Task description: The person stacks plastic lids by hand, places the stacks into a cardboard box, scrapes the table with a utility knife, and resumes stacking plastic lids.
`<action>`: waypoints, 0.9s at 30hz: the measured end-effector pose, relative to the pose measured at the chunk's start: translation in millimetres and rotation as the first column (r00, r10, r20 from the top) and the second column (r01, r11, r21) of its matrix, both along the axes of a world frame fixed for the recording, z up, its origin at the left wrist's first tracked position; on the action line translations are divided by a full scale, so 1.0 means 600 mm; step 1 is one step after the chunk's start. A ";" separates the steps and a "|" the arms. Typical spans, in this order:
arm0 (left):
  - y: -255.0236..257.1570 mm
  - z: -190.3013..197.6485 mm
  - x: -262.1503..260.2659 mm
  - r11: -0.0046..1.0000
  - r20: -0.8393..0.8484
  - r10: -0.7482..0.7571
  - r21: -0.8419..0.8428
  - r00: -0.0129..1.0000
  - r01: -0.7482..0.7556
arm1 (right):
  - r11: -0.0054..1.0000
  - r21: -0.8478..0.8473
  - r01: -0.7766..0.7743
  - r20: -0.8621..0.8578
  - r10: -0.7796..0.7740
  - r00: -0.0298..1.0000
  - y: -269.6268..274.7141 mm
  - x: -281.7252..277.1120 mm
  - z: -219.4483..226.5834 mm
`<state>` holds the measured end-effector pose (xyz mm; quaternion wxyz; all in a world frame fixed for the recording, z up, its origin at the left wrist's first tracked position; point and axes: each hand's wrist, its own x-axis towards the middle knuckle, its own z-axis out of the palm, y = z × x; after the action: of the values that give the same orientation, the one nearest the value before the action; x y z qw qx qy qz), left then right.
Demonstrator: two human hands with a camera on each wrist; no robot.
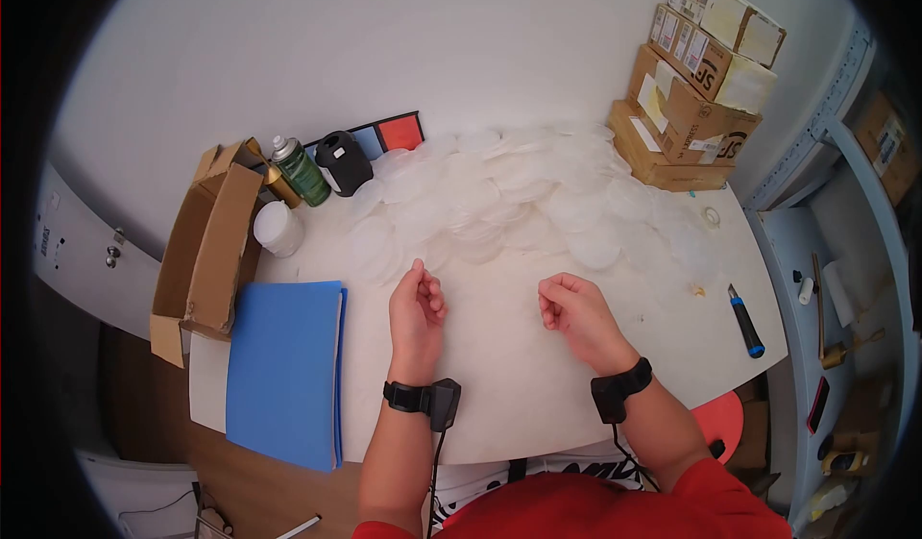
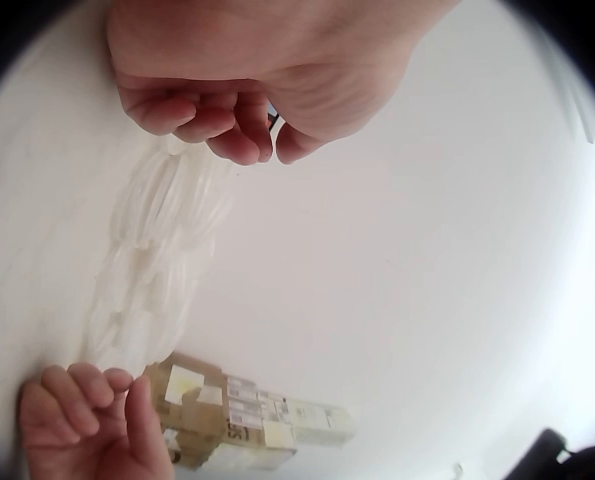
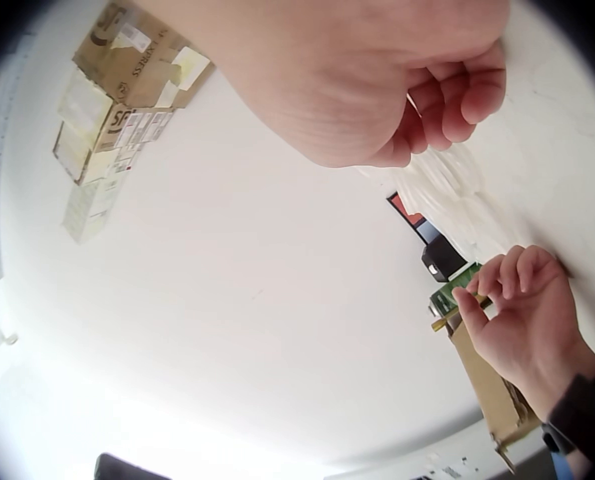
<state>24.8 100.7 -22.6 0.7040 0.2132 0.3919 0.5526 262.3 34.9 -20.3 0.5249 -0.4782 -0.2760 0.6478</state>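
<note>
Both hands are held over the near half of a white table point(image 1: 499, 366), apart from each other and with nothing in them. My left hand point(image 1: 415, 323) has its thumb side up and its fingers loosely curled, as the left wrist view also shows. Opposite it, my right hand point(image 1: 583, 320) is turned inward with relaxed, bent fingers. Just beyond the fingertips spreads a wide heap of thin, translucent whitish discs point(image 1: 480, 208), overlapping one another back to the wall. A blue folder point(image 1: 283, 376) lies left of the left hand.
At the left stand an open cardboard box point(image 1: 223, 251), a white tub point(image 1: 279, 231), a green spray can point(image 1: 302, 172) and a black bottle point(image 1: 344, 164). Taped cartons point(image 1: 687, 121) are stacked at the back right. A utility knife point(image 1: 745, 323) lies near the right edge, beside a shelf point(image 1: 802, 260).
</note>
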 end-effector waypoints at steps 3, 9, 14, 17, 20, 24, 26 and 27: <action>-0.001 0.004 0.004 1.000 0.001 0.000 -0.005 1.000 0.000 | 0.999 0.002 0.032 0.002 -0.032 0.999 -0.001 0.003 0.006; -0.003 0.012 0.007 1.000 -0.006 0.019 -0.019 1.000 -0.019 | 0.988 -0.006 0.156 -0.049 -0.156 0.987 -0.001 0.008 0.015; -0.001 0.004 0.005 1.000 0.002 0.015 -0.007 1.000 -0.015 | 0.972 -0.015 0.234 -0.055 -0.234 0.971 -0.002 0.010 0.021; -0.001 0.007 0.007 1.000 0.001 0.013 -0.020 1.000 -0.013 | 0.955 -0.012 0.297 -0.049 -0.297 0.954 0.001 0.011 0.014; -0.003 0.008 0.008 0.999 -0.020 0.033 -0.003 0.999 -0.033 | 0.936 -0.017 0.351 -0.043 -0.351 0.935 -0.002 0.014 0.015; -0.005 0.009 0.010 0.999 -0.025 0.035 -0.002 0.999 -0.035 | 0.922 0.037 0.386 -0.052 -0.384 0.922 -0.005 0.014 0.023; -0.006 0.012 0.010 0.999 -0.021 0.032 0.004 0.999 -0.031 | 0.916 0.032 0.400 -0.043 -0.398 0.916 -0.004 0.013 0.024; -0.006 0.012 0.010 0.999 -0.026 0.031 -0.006 0.999 -0.032 | 0.920 0.034 0.391 -0.040 -0.390 0.920 -0.003 0.014 0.024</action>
<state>30.6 97.0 -15.6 0.6908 0.2118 0.4062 0.5595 270.6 33.4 -6.1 0.6578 -0.5018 -0.1800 0.5321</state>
